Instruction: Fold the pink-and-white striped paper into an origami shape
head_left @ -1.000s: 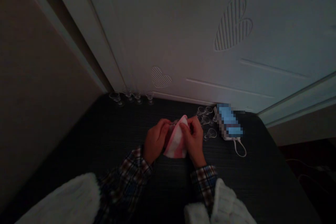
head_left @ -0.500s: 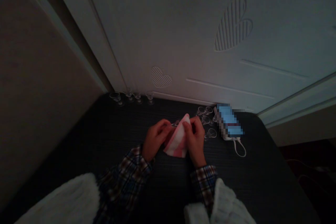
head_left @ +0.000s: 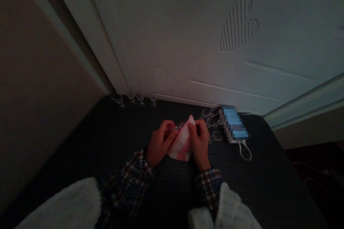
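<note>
Dimly lit, with a white heart-carved panel [head_left: 188, 43] behind a dark desk [head_left: 107, 143]. At back left, close to the panel, four small clear glasses [head_left: 153, 98]. Nearer, at centre, gripping a mostly hidden clear object [head_left: 178, 127] with curled fingers of the left hand [head_left: 159, 144]. Just right, against that object, pinching a pink-and-white cloth [head_left: 184, 142] between thumb and fingers of the right hand [head_left: 200, 144]. Farther right, several more glasses [head_left: 216, 136] beside a lit phone [head_left: 235, 123] and white cord loop [head_left: 251, 154].

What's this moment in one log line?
left hand: holding partly hidden glass | right hand: holding pink-white cloth | back left: four glasses | right: phone
</note>
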A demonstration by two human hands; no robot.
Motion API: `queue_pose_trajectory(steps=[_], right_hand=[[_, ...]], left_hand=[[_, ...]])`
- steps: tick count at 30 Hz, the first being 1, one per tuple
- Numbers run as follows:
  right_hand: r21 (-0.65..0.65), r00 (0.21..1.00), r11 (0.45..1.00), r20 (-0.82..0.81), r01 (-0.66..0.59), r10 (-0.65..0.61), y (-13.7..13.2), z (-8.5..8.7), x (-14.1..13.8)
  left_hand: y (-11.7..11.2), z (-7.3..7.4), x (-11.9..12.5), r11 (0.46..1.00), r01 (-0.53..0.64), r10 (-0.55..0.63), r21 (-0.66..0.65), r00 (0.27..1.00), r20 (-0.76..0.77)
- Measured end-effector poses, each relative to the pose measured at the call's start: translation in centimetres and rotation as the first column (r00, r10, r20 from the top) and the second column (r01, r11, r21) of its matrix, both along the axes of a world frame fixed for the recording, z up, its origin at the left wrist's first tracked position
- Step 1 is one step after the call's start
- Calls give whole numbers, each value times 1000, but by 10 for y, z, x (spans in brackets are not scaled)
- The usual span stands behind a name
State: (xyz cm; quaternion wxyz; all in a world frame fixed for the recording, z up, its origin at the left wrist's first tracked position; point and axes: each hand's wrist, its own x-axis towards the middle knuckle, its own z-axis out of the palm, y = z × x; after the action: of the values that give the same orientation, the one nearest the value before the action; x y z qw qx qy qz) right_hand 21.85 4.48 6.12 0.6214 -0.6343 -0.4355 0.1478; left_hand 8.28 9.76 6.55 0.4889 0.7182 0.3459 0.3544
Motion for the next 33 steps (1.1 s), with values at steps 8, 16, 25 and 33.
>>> queue_pose_trajectory(steps=[8, 16, 25, 33], right_hand=[[16, 990, 999, 138, -28, 25, -5, 6, -2], [0, 980, 995, 174, -99, 97, -3, 7, -2], [-67, 992, 998, 125, -18, 26, -3, 1, 1], [-42, 996, 999, 84, 34, -30, -3, 1, 1]], left_hand=[[0, -3, -1, 993, 7, 6, -122, 994, 108], [4, -1, -1, 995, -87, 89, -45, 995, 35], [-2, 0, -1, 993, 22, -18, 115, 999, -38], [-3, 0, 0, 975, -7, 33, 222, 993, -113]])
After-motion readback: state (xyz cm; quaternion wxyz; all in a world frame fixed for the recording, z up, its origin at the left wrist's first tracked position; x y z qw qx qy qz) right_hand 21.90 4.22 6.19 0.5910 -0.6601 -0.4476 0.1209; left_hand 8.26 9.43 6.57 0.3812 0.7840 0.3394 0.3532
